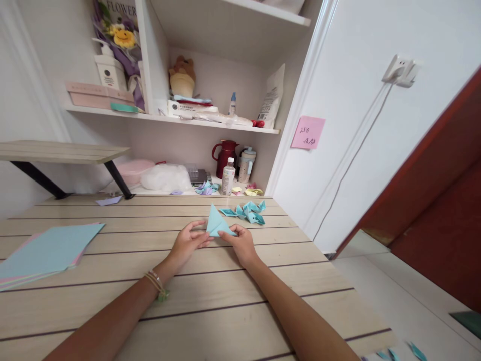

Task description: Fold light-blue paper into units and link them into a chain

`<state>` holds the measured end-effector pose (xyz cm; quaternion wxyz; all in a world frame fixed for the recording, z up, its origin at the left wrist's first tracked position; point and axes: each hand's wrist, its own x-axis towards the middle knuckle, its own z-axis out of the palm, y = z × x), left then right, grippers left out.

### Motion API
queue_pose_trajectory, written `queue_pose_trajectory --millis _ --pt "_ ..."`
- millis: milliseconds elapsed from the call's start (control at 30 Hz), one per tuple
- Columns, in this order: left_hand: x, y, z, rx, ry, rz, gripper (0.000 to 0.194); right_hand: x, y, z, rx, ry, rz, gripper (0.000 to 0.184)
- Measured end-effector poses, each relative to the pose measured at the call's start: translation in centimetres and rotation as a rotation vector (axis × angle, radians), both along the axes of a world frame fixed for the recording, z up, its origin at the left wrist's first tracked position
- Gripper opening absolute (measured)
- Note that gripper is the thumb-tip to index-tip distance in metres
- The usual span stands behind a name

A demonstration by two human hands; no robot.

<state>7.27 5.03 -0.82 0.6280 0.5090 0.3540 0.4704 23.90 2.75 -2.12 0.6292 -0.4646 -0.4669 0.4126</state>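
One folded blue sheet (pixel 215 222) is pinched along its lower edge by left hand (pixel 189 239) and right hand (pixel 242 242); blue paper pieces (pixel 249 210) lie beyond on the bench (pixel 210 296).

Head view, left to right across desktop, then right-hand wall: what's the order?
Stack of coloured paper → left hand → folded light-blue paper → right hand → pink sticky note → wall socket.

On my feed the folded sheet (pixel 217 220) looks like smooth matt paper — same w/ the stack (pixel 52 250). Table (pixel 210 306) reads as wood-grain boards, low sheen. I see a glossy jug (pixel 226 151), plastic bottle (pixel 228 179), crinkly see-thru plastic bag (pixel 166 178) — & a soft-looking cloth toy (pixel 182 72).
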Motion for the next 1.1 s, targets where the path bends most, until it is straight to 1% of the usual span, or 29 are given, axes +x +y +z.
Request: queue_pose_trajectory --millis 133,267,400,500,567,733,933,1100 --pt "0.08 -0.12 -0.23 0.066 0.035 -0.016 0.052 -0.05 0.04 -0.24 0.003 0.024 0.014 0.033" --pt "0.17 -0.20 -0.37 0.111 0.044 -0.004 0.049 -0.06 0.14 -0.35 -0.008 0.054 0.011 0.031" --pt "0.14 -0.34 -0.14 0.104 0.007 -0.031 0.049 -0.10 0.07 -0.04 -0.022 0.080 -0.008 0.033" --pt "0.13 -0.46 -0.05 0.121 0.006 -0.048 0.056 -0.16 0.01 0.15 -0.033 0.095 -0.008 0.033" --pt "0.15 -0.49 -0.09 0.130 0.023 -0.037 0.059 -0.21 0.03 0.13 -0.035 0.103 0.005 0.033" --pt "0.21 -0.36 -0.25 0.124 0.048 -0.015 0.055 -0.26 0.22 -0.06 -0.053 0.108 0.014 0.033" --pt "0.20 -0.22 -0.29 0.138 0.052 0.021 0.056 -0.42 0.23 0.15 -0.067 0.185 0.072 0.034" --pt "0.16 -0.37 -0.14 0.146 0.046 0.026 0.056 -0.56 0.26 0.08 -0.061 0.205 0.071 0.033"
